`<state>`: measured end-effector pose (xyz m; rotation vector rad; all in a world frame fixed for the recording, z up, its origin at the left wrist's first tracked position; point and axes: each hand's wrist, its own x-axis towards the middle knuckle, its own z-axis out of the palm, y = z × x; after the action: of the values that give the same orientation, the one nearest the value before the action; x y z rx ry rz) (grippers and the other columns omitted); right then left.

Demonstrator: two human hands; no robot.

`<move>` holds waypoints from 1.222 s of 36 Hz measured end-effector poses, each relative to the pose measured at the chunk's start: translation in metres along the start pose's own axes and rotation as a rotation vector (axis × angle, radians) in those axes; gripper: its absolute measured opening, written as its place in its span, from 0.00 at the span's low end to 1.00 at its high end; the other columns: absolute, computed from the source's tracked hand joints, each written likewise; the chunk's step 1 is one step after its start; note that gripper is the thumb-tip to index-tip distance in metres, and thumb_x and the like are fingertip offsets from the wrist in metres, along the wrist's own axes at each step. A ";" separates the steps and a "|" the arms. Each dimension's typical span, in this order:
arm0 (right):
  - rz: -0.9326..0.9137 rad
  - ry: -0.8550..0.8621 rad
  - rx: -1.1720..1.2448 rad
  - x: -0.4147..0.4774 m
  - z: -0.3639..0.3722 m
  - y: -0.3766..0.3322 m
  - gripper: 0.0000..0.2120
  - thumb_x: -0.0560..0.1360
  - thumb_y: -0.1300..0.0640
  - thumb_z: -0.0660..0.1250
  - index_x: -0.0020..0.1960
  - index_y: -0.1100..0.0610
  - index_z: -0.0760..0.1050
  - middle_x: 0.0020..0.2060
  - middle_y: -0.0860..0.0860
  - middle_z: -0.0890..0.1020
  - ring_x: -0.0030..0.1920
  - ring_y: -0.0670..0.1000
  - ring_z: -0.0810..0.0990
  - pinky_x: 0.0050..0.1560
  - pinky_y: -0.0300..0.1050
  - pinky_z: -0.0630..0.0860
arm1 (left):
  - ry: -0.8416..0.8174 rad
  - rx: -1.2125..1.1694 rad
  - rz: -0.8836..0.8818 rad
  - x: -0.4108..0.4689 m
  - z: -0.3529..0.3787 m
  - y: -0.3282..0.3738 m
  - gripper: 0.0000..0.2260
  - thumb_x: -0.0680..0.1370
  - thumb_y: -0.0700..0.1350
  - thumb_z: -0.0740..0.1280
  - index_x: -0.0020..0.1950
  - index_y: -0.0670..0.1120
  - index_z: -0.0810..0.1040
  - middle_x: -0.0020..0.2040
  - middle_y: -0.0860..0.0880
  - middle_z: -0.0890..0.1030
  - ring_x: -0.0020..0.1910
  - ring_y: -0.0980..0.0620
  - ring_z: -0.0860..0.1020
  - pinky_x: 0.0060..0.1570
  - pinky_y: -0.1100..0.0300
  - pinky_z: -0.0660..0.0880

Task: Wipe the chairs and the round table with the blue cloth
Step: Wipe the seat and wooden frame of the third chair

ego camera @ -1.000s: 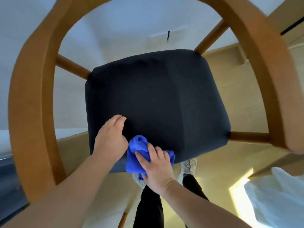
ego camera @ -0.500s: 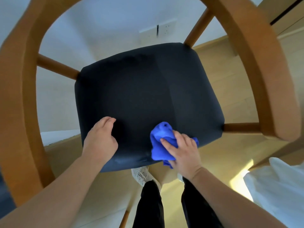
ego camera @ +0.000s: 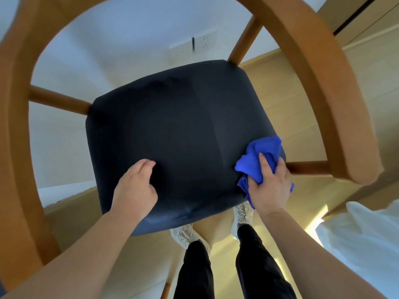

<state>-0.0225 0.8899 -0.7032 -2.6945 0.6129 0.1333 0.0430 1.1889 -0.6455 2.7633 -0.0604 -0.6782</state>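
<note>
No text could be read.

The dark chair seat (ego camera: pixel 172 130), its wooden frame (ego camera: pixel 319 87) and the blue cloth (ego camera: pixel 259 152) at the seat's right front corner carried no lettering, label or brand mark that could be made out. The pale wall plate (ego camera: pixel 204 43) beyond the seat's far edge was too blurred to tell whether it bore any marking.

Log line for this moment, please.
step: wipe chair seat | right hand: grips blue cloth at seat's near right corner | left hand: rests on seat
</note>
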 end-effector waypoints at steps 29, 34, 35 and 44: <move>0.358 0.044 0.005 0.093 -0.016 -0.009 0.27 0.76 0.44 0.63 0.73 0.46 0.64 0.69 0.58 0.67 0.65 0.62 0.67 0.65 0.61 0.65 | 0.007 -0.014 -0.011 0.014 -0.008 0.008 0.24 0.74 0.35 0.61 0.70 0.45 0.68 0.70 0.50 0.68 0.67 0.48 0.68 0.63 0.52 0.70; 0.244 0.033 -0.041 0.091 -0.016 -0.015 0.28 0.75 0.45 0.64 0.74 0.48 0.64 0.68 0.60 0.67 0.62 0.64 0.69 0.64 0.60 0.65 | 0.016 -0.009 -0.014 0.018 -0.006 0.006 0.24 0.74 0.35 0.62 0.70 0.45 0.68 0.70 0.50 0.68 0.67 0.49 0.67 0.65 0.53 0.69; 0.203 0.021 -0.057 0.090 -0.015 -0.020 0.28 0.75 0.46 0.65 0.74 0.48 0.64 0.68 0.60 0.66 0.62 0.65 0.68 0.63 0.60 0.65 | 0.019 -0.010 -0.019 0.020 -0.006 0.006 0.24 0.74 0.36 0.62 0.70 0.45 0.68 0.70 0.50 0.67 0.67 0.49 0.67 0.65 0.53 0.68; -0.239 -0.145 -0.180 0.091 0.009 -0.097 0.32 0.70 0.47 0.69 0.72 0.51 0.68 0.67 0.63 0.67 0.57 0.66 0.70 0.55 0.59 0.69 | 0.020 -0.015 -0.036 0.030 -0.008 0.007 0.25 0.73 0.36 0.62 0.71 0.46 0.68 0.70 0.50 0.67 0.68 0.49 0.67 0.65 0.53 0.68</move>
<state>0.1014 0.9379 -0.6944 -2.8728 0.2429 0.3307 0.0736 1.1815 -0.6502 2.7621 -0.0008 -0.6574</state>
